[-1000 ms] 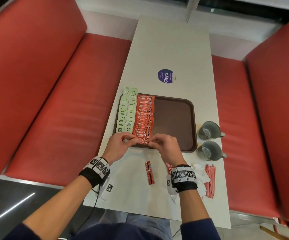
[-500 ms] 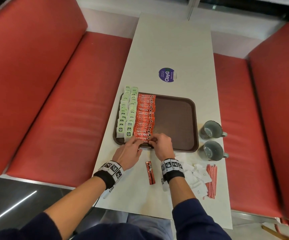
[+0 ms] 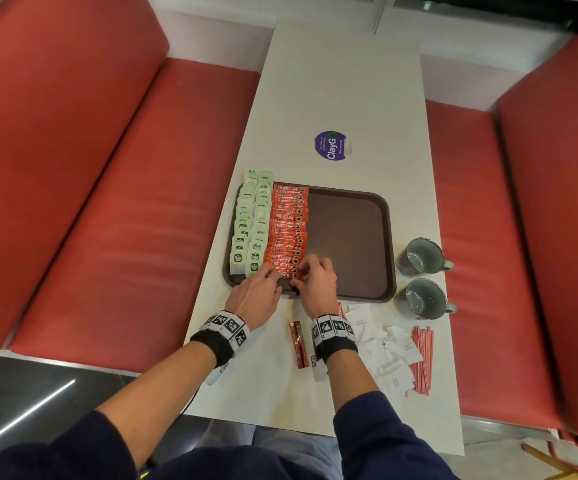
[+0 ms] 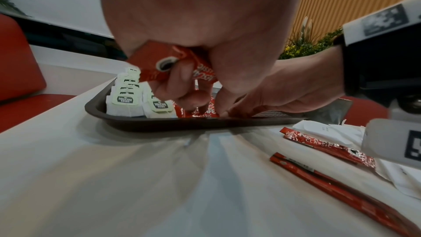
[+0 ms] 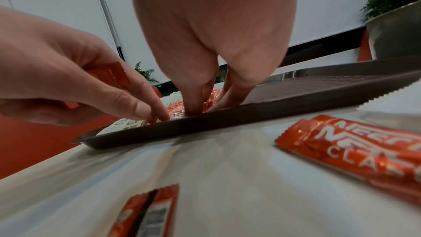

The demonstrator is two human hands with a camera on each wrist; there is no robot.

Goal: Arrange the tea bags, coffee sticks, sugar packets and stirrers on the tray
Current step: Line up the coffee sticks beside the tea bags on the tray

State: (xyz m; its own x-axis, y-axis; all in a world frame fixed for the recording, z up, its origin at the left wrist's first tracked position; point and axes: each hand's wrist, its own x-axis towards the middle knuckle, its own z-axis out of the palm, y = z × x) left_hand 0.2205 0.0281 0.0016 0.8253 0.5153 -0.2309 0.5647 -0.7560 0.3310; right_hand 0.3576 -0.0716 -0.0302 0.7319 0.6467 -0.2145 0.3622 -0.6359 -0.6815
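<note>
I am pressing my right hand's [image 3: 317, 282] fingertips onto the nearest stick in the coffee row [image 3: 289, 230] on the tray [image 3: 349, 244], squaring it, while my left hand [image 3: 258, 294] is curling around spare sticks [image 4: 168, 66].

Even, soft indoor light from above; faint shadows fan across the table [image 4: 114, 168] below each wrist. Both wrist views are blurred up close and strongly bent at the edges. The head view is sharper, its edges smeared.
</note>
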